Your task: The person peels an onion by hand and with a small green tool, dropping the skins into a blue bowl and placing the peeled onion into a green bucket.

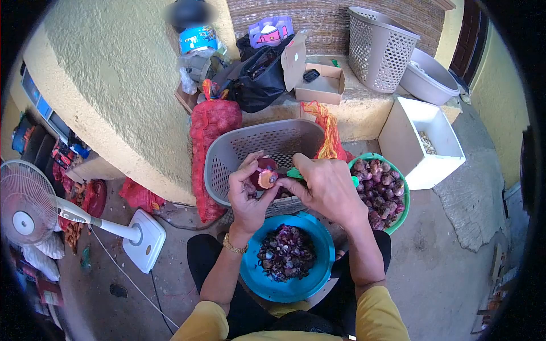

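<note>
A red onion (267, 174) with a pale cut end is held between the fingers of my left hand (248, 196). My right hand (333, 187) is closed around a green-handled knife (294, 174), its thumb close to the onion. Both hands are over the front of a grey perforated basket (227, 149). Below them, between my knees, sits a blue basin (248, 267) holding onion skins and trimmings (287, 253). To the right, a green basin (405, 207) is full of red onions (378, 190).
Red mesh sacks (213, 131) stand left of the basket. A white fan (142, 238) is at the left, its cable on the floor. Behind are a cardboard box (321, 82), a black bag (259, 85) and a tall basket (378, 54). A white foam box (412, 162) stands right.
</note>
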The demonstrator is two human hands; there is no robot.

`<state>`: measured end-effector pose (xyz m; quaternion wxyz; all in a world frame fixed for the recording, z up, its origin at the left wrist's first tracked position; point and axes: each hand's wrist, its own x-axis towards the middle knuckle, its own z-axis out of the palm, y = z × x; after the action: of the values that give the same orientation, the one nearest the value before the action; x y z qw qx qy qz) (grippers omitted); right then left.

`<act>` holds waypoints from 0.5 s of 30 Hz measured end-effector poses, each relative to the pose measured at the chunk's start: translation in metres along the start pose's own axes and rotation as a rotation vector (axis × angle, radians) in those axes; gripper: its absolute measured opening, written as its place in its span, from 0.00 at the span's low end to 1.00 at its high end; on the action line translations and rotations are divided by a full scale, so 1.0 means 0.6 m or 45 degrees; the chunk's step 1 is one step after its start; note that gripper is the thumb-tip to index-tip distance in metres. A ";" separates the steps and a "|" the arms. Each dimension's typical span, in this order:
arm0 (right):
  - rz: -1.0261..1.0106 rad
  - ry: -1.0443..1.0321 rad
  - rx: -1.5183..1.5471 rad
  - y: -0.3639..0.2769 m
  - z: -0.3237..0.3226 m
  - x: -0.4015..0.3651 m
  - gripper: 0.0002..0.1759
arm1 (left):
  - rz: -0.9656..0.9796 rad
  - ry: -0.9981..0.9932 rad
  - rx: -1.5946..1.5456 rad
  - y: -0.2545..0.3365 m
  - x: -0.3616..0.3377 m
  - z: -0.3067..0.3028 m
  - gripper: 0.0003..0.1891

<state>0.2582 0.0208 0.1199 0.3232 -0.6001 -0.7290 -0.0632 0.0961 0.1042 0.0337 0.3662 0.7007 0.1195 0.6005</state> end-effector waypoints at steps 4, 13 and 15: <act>-0.017 -0.026 0.108 0.003 -0.009 0.001 0.27 | 0.057 -0.076 -0.077 0.000 0.007 -0.007 0.31; 0.022 -0.152 0.223 0.011 -0.004 0.003 0.27 | 0.095 -0.296 0.091 0.007 0.019 -0.031 0.27; 0.036 -0.172 0.271 0.014 -0.001 0.004 0.27 | 0.143 -0.232 0.134 0.015 0.023 -0.030 0.23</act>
<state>0.2657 0.0248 0.1191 0.3360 -0.5756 -0.7431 0.0598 0.0805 0.1128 0.0505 0.3040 0.7763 0.0776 0.5467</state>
